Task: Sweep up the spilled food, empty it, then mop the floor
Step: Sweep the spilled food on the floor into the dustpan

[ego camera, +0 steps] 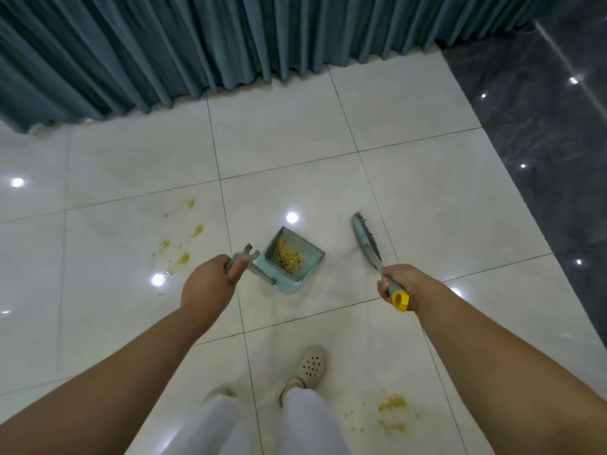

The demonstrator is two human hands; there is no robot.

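My left hand [210,279] grips the long handle of a teal dustpan [300,254], whose tray holds a heap of yellow-brown food crumbs [288,255]. My right hand [397,284] grips the yellow-tipped handle of a teal broom; its brush head [366,239] points away from me, to the right of the dustpan. Yellow food smears [184,238] mark the white tiles at the left. A second patch of crumbs [392,410] lies by my right foot.
Blue-green curtains [197,44] hang across the far side and reach the floor. Dark glossy marble flooring [551,142] borders the white tiles on the right. My feet in pale clogs [310,366] stand below the dustpan. Ceiling lights glare on the tiles.
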